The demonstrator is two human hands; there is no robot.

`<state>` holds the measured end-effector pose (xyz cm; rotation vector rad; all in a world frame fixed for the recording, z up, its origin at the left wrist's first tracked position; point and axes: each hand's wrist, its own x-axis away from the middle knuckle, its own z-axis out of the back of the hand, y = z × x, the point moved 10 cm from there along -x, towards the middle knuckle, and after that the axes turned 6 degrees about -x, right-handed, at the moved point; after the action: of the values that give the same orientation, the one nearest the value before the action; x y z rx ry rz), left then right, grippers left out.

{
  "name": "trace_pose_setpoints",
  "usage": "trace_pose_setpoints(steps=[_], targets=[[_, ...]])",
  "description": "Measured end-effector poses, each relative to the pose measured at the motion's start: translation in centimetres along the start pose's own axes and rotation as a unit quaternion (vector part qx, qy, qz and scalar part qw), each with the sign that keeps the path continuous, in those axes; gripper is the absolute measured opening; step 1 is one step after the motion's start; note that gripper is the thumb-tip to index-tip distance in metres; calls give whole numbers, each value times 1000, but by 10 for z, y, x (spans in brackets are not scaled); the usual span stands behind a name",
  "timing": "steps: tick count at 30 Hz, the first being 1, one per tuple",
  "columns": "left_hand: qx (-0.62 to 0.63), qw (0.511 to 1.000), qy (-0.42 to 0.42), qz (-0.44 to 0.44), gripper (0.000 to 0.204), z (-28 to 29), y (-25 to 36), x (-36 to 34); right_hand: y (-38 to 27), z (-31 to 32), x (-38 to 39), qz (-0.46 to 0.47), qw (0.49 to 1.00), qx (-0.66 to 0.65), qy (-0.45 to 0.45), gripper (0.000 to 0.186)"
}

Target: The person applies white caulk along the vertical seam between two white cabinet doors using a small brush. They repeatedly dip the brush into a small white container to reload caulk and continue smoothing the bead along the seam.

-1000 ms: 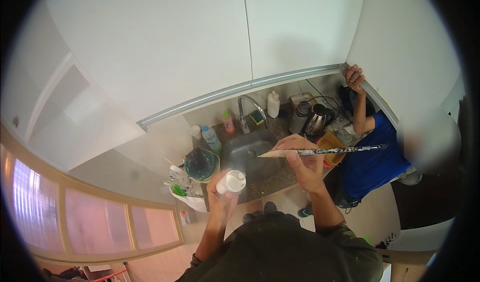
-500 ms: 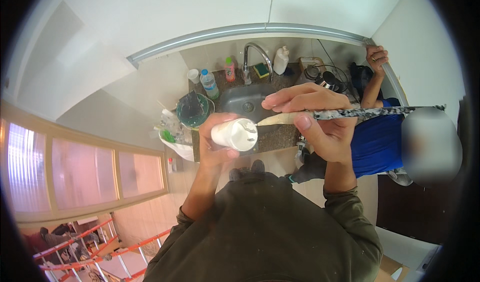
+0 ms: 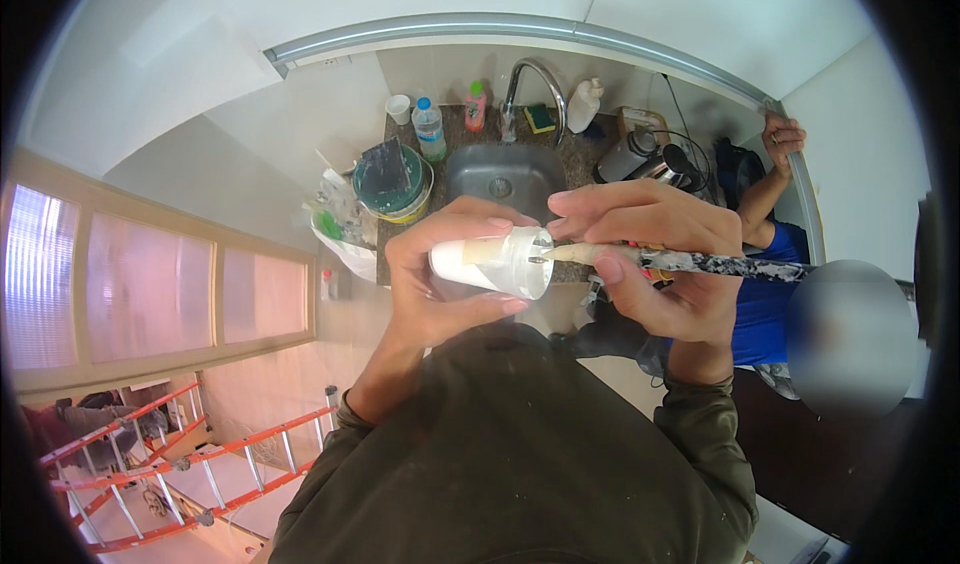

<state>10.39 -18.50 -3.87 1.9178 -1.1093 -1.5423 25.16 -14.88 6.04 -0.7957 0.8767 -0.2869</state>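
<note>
Since half a second ago, the white container (image 3: 485,264) has swung over so that its mouth faces rightward instead of up toward the viewer, and the slim speckled tool (image 3: 715,263) has met it from the right at the rim.

From the head view, the left grip (image 3: 410,276) is closed around the container's body, thumb below and fingers above, holding it tilted almost onto its side in front of the sink (image 3: 462,172). The right grip (image 3: 702,229) is closed on the tool between thumb and fingers; the pale, pointed end lies right at the container's mouth, though how far it enters cannot be told.

Beyond the hands, the dark stone counter (image 3: 582,169) carries a green bucket (image 3: 413,204) with a dark flat piece across its top, a blue-capped bottle (image 3: 429,132), a pink bottle (image 3: 475,111), a white bottle (image 3: 583,107) and a sponge (image 3: 540,119). To the right, a co-worker in a blue shirt (image 3: 758,336) has one hand (image 3: 783,141) on the metal cabinet edge. An orange ladder (image 3: 222,454) shows at lower left.
</note>
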Motion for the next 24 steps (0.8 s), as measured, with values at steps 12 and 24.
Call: trace_pose_setpoints(steps=[12, 24], targets=[[-125, 991, 37, -39, 52, 3, 14, -3, -8, -7, -12, 61, 994, 85, -29, 15], [-145, 988, 45, -30, 52, 13, 13, -8, -4, -14, -18, 77, 990, 112, -42, 14]])
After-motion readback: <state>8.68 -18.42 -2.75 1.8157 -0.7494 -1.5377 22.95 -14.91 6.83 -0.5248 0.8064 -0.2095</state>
